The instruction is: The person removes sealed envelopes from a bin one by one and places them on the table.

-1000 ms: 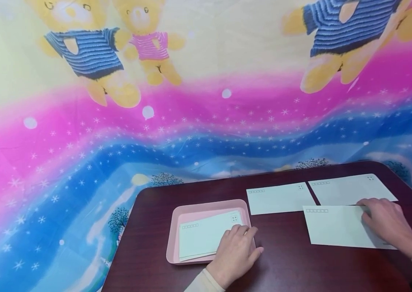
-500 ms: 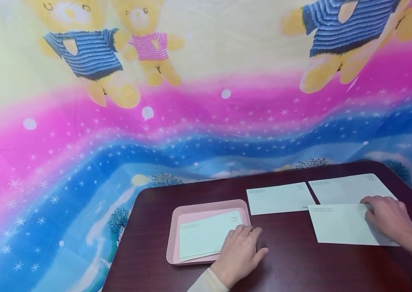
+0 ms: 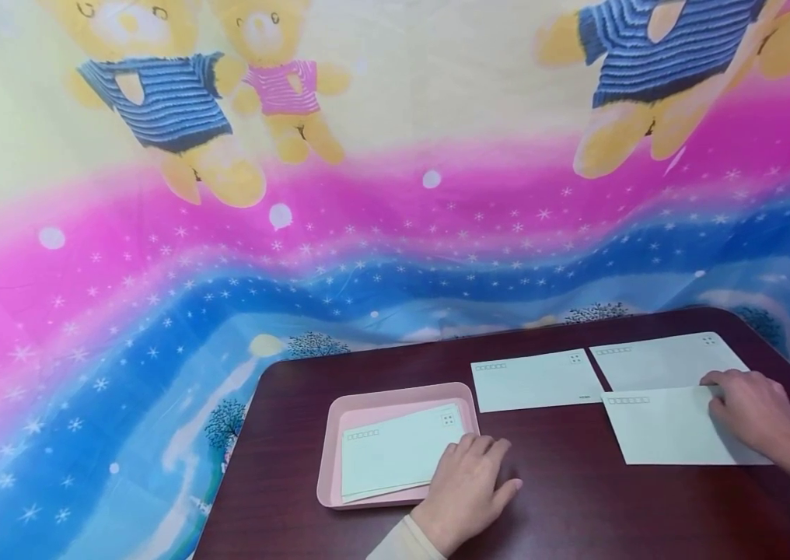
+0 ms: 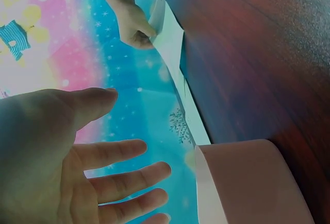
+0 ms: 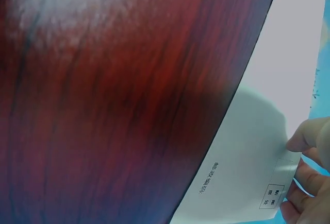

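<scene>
A white envelope lies low over the right part of the table. My right hand pinches its far edge near the right end; in the right wrist view the thumb is on its printed face and the fingers curl behind the edge. The hand covers its top right corner in the head view. My left hand is empty, fingers spread and relaxed, over the right edge of a pink tray. Inside that tray lies a small stack of envelopes, its lower right corner hidden by the left hand.
Two more envelopes lie flat behind the held one: one at the table's back middle, another at the back right, which the held envelope partly overlaps. The dark wooden table ends against a patterned cloth.
My right hand has slid the envelope a little to the right and slightly back. My left hand has drifted slightly right along the tray's edge.
</scene>
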Available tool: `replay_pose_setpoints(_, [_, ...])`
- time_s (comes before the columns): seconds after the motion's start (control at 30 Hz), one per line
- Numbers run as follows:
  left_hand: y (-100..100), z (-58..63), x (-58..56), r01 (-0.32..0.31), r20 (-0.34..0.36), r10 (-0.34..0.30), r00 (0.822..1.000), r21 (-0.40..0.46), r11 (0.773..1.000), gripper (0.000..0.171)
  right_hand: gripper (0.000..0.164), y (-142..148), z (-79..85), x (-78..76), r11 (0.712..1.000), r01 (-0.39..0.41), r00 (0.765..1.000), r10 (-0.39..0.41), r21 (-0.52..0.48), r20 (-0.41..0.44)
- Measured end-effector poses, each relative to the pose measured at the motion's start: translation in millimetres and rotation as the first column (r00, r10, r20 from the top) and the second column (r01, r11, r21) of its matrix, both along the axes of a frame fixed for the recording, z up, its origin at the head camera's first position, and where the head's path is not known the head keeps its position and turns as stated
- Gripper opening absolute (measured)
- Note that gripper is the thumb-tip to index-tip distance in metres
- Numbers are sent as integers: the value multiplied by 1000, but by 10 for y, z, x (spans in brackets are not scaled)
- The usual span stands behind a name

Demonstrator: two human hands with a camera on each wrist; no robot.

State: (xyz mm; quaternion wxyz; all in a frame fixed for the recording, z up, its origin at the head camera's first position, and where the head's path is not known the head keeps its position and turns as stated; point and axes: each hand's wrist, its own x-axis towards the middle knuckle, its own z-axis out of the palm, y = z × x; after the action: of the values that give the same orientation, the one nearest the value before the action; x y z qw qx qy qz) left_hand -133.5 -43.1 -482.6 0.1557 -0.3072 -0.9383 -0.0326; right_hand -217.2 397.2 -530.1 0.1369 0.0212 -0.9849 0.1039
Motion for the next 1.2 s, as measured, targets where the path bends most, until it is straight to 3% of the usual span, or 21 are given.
replay_pose_setpoints(0.77, [105,-30,24,38,18,-38,999,-31,999,44,25,187,-55,-112,999,42,997,-41,-15,58])
replay_pose_setpoints(1.2, [155,-37,33,54,29,-53,998,-46,997,44,24,238,-10,-188,1000,1,996,0,-7,87])
